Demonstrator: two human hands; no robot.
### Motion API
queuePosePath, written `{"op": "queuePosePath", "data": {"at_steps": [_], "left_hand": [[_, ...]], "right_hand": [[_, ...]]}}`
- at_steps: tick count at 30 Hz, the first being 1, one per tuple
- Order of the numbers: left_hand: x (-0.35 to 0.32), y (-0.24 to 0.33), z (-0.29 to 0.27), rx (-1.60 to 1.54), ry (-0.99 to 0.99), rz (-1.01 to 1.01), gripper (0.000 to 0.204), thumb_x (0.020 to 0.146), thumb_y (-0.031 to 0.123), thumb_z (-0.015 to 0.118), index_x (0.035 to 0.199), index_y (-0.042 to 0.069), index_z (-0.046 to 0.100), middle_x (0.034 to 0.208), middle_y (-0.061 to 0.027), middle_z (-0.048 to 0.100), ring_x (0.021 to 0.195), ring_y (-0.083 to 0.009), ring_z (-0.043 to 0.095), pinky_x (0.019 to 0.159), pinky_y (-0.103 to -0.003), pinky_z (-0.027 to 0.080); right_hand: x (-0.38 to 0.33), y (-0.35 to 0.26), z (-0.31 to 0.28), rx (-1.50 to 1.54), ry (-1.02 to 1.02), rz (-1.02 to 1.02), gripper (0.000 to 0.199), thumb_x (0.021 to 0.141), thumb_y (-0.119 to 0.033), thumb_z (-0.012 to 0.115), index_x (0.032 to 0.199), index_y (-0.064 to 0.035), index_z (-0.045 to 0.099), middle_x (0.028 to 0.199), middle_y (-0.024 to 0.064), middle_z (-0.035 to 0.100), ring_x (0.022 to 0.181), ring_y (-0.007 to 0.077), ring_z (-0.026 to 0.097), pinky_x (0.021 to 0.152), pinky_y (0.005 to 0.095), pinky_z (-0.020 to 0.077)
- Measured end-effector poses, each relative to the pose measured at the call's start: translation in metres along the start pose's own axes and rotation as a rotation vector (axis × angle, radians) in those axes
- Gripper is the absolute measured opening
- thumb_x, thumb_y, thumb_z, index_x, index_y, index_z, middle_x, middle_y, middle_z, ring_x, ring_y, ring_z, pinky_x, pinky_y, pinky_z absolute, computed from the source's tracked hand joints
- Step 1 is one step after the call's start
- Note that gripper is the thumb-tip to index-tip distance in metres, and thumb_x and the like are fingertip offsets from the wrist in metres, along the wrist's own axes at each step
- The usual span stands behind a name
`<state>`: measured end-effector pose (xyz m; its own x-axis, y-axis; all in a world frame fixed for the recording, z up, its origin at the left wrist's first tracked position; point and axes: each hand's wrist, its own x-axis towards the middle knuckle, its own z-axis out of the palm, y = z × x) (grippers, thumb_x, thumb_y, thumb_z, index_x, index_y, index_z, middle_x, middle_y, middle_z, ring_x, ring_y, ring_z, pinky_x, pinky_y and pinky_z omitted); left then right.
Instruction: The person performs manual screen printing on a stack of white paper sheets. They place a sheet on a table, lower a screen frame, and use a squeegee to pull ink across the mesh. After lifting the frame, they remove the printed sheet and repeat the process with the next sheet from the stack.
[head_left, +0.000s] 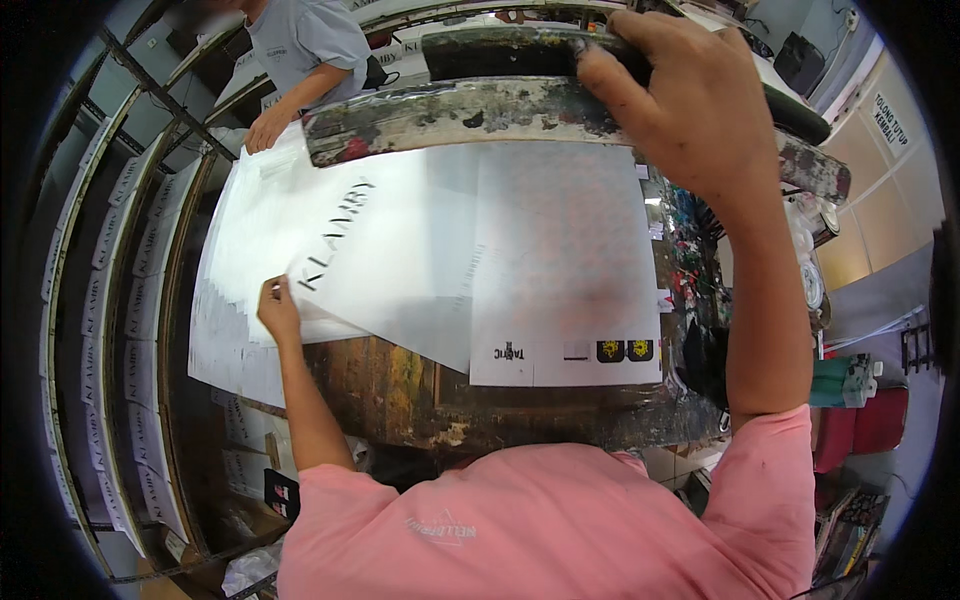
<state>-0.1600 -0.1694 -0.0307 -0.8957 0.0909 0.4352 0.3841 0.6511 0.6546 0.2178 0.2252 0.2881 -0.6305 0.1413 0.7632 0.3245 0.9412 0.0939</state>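
My right hand (680, 95) is raised in front of me, gripping the dark handle of a long paint-stained squeegee (480, 115) that lies across the far edge of a screen-printing frame (450, 400). My left hand (278, 308) pinches the near edge of a white printed sheet (380, 250) with dark lettering, at the left of the frame. The sheet lies at an angle and overlaps a second white sheet (560, 270) with small dark and yellow marks at its bottom.
Another person in a grey shirt (300, 40) stands at the far left, one hand (265, 128) on the sheets. Drying racks (100, 300) with several printed sheets run down the left. Ink-stained clutter (690, 250) and containers sit right of the frame.
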Motion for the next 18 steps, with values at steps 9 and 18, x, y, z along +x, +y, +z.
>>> {"op": "queuePosePath", "data": {"at_steps": [9,18], "left_hand": [[-0.14,0.153,0.079,0.261,-0.688,1.091,0.116,0.072,0.086,0.074,0.156,0.009,0.054,0.164,-0.0222,0.045,0.158,-0.0437,0.03,0.129,-0.068,0.011],[-0.294,0.295,0.119,-0.05,-0.99,1.017,0.132,0.063,0.092,0.074,0.16,0.006,0.048,0.172,-0.0245,0.031,0.161,-0.0481,0.022,0.131,-0.065,0.008]], "right_hand": [[-0.01,0.0,-0.007,-0.005,-0.076,0.037,0.05,0.097,-0.046,0.057,0.086,0.0017,0.071,0.084,0.0196,0.071,0.086,0.0381,0.068,0.089,0.0505,0.046],[0.03,-0.02,-0.045,-0.102,-0.61,0.3,0.06,0.101,-0.046,0.043,0.058,-0.0072,0.06,0.056,0.0117,0.056,0.057,0.0296,0.054,0.087,0.0564,0.0502]]}}
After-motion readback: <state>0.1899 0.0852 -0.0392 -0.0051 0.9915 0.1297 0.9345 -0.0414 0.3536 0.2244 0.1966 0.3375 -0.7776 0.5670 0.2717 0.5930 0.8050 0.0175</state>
